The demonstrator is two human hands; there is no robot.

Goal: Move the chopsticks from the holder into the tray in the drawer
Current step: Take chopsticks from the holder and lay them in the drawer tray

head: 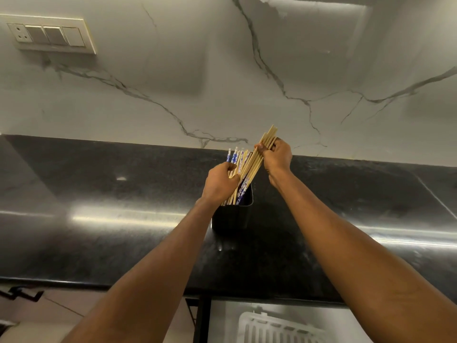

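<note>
Gripping chopsticks (257, 159), both hands, holder (235, 216)

Black polished counter (99, 194) across the middle, glare streaks on its surface. Behind it, white marble wall (197, 70) with grey veins. Far left on the wall, cream switch plate (49, 34) with one socket and three switches. Near left, below the counter edge, dark handle (22, 294) over pale floor (37, 325).

We see both hands over the black holder (232, 215): right hand (277, 155) gripping plain chopsticks (257, 157), left hand (220, 183) bunching the rest.
</note>
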